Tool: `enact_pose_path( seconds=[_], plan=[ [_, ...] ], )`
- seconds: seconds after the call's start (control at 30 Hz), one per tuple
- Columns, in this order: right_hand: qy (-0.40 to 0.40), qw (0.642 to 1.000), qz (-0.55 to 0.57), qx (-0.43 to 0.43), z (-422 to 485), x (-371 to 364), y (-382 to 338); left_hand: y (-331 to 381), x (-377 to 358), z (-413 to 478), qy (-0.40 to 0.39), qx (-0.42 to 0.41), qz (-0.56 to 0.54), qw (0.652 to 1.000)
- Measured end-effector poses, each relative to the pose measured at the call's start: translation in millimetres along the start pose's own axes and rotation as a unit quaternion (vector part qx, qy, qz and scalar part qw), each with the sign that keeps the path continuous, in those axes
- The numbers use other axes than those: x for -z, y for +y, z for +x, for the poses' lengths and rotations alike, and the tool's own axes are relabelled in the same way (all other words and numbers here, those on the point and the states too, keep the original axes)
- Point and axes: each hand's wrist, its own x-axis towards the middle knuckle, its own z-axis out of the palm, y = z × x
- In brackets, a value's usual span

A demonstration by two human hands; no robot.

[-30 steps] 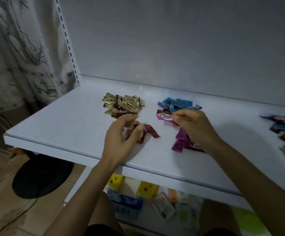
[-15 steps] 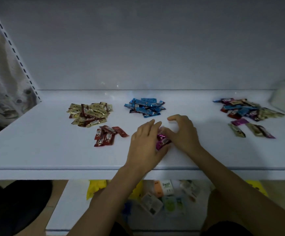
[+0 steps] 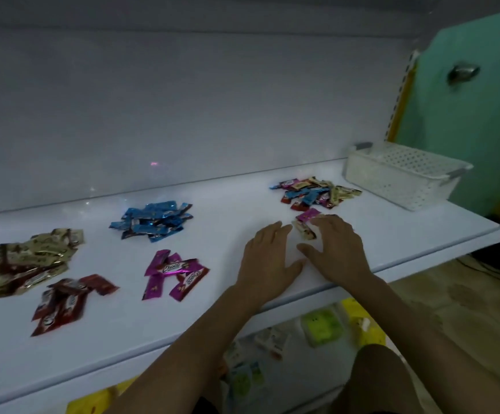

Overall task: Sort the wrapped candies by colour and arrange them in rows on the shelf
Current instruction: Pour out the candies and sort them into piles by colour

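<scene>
Now that L hand [image 3: 269,258] & R hand [image 3: 337,249] left magenta foil candy pile [image 3: 174,273] for mixed-wrapper heap [image 3: 314,192]: grips open, empty; next pick pending.

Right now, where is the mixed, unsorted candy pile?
In the head view, the mixed pile lies right rear on the shelf, just left of the white basket, beyond the right hand.

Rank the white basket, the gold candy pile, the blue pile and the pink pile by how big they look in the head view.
1. white basket
2. gold candy pile, though the frame's left edge cuts it off
3. blue pile and pink pile look alike; pink lies nearer, so unranked
</scene>
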Motion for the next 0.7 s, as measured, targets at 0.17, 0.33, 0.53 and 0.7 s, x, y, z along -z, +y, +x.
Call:
enact_pose_path(
  seconds=[0.17,0.33,0.53,0.7],
  plan=[
    [-0.027,0.998,-0.008,-0.054,6,8,39,16,-26,39,-0.044,-0.03,0.002,0.999],
    [-0.066,0.996,0.021,-0.047,27,-6,70,16,-44,85,-0.076,-0.031,0.043,0.996],
    [-0.095,0.995,0.002,-0.029,70,-14,87,5,-57,131,-0.095,0.033,0.091,0.991],
    [-0.054,0.998,-0.003,-0.029,129,-31,91,-10,-66,161,-0.066,0.051,0.099,0.992]
  ],
)
